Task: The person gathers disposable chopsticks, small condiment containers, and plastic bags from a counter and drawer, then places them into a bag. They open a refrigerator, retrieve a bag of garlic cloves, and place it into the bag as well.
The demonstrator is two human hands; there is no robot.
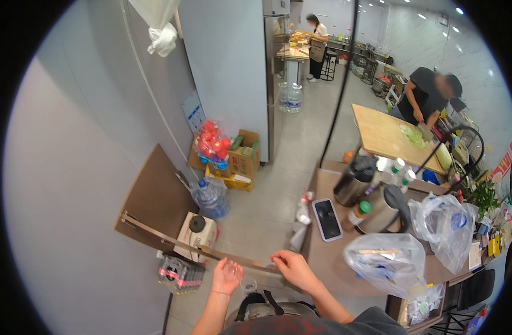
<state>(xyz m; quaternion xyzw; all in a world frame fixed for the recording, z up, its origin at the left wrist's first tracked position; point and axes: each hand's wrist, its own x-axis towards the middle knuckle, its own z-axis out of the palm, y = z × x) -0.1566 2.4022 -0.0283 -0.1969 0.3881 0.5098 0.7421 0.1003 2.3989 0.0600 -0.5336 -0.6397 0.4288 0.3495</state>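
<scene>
My left hand is turned palm up, fingers curled about a small clear plastic piece. A thin band circles that wrist. Just right of it, lower down, is a clear round plastic container, partly lost in blur. Beside the left edge of the brown counter hovers my right hand, back upward, fingers bent and thumb near the index finger. Whether it pinches something is too small to tell. Below both hands is a grey bag with black straps, close to my body.
The counter bears a phone, a steel kettle, a thermal jug and plastic bags. A raised brown flap stands left, near a water jug and cartons. One person cuts vegetables; another stands farther back.
</scene>
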